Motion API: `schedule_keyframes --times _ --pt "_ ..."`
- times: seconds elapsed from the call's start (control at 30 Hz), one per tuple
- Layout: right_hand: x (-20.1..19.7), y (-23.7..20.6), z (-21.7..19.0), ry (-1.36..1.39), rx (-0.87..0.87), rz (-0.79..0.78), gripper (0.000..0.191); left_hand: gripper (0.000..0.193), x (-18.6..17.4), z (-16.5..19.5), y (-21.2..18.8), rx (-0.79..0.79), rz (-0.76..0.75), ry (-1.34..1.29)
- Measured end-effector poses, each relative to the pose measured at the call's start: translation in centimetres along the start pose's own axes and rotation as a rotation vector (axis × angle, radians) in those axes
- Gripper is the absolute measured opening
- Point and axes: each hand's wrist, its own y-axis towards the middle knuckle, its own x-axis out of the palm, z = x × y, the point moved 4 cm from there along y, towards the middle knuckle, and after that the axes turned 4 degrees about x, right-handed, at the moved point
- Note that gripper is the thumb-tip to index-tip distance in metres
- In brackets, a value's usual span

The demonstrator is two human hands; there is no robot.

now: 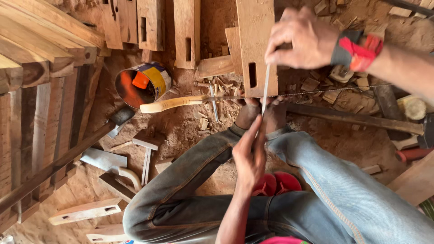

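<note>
1. The left hand (249, 156) and right hand (307, 38) are each pinching an end of a thin file (265, 90), crossing the saw (235, 97).
2. The file could be slipping (narrow teeth), nicking fingers beside the saw.

blue jeans (316, 180), red wristband (357, 49), yellow-blue tin (144, 83)

**Q:** What does the figure show the person wearing?

**A:** Faded blue denim trousers (199, 180) with tan seam stitching, worn and dusty at the knees. Both arms are bare, with no sleeves.

**Q:** Any markings at the hands?

**A:** The right hand (303, 38) carries a wristband (357, 49), dark grey with red panels. The left hand (248, 156) is plain. Red sandals (275, 183) show below the legs.
</note>
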Motion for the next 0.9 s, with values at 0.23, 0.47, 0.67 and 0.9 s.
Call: schedule_keyframes --times 0.23,0.47,0.67,0.9 --pt "4.2 -3.8 -2.9 0.222 0.034 -0.150 0.019 0.043 -1.7 1.6 -4.5 -0.065 -0.066 0.033" --pt "0.8 -1.6 4.2 0.236 0.254 -0.027 0.019 0.041 1.2 0.5 2.9 0.010 -0.018 0.028" --pt "2.3 -4.2 -2.1 0.293 -0.062 0.088 0.014 0.041 -2.1 1.7 -3.9 -0.227 -0.049 -0.048" --pt "6.1 -4.9 -0.6 0.296 0.051 -0.046 0.023 0.040 -0.2 0.1 -1.7 0.031 -0.017 0.085"
